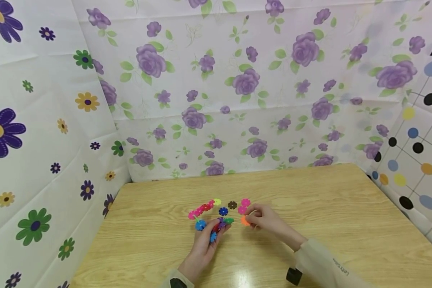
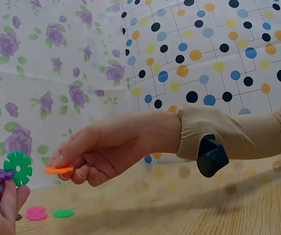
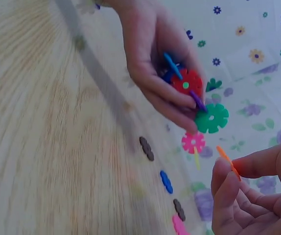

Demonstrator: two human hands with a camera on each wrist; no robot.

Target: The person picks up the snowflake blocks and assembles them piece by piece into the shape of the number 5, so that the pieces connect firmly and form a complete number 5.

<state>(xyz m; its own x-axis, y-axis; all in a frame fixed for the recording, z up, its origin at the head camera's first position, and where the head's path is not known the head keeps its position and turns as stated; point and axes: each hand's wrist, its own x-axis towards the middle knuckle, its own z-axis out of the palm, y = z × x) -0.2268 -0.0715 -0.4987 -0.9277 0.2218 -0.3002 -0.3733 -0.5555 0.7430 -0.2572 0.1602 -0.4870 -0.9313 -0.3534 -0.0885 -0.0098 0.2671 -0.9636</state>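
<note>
My left hand [image 1: 203, 242] grips a string of interlocked plastic snowflake discs, notched round their edges. Blue, a red disc [image 3: 185, 82], purple and a green disc [image 2: 18, 169] show at its fingers. Beyond it, a light blue disc [image 1: 201, 225] and a row of pink and red discs [image 1: 199, 211] curve away to a yellow disc [image 1: 217, 202]. Between thumb and fingertips my right hand [image 1: 266, 221] pinches a single orange snowflake disc [image 2: 57, 170], held edge-on in the right wrist view. A gap separates the orange disc from the green one.
Loose discs lie on the wooden table [image 1: 147, 248] beyond the hands: a dark blue disc [image 1: 223, 211], a brown disc [image 1: 232, 205] and pink discs [image 1: 245, 203]. A loose green disc [image 2: 63, 213] shows in the left wrist view. Patterned cloths [image 1: 216, 80] hang round the table.
</note>
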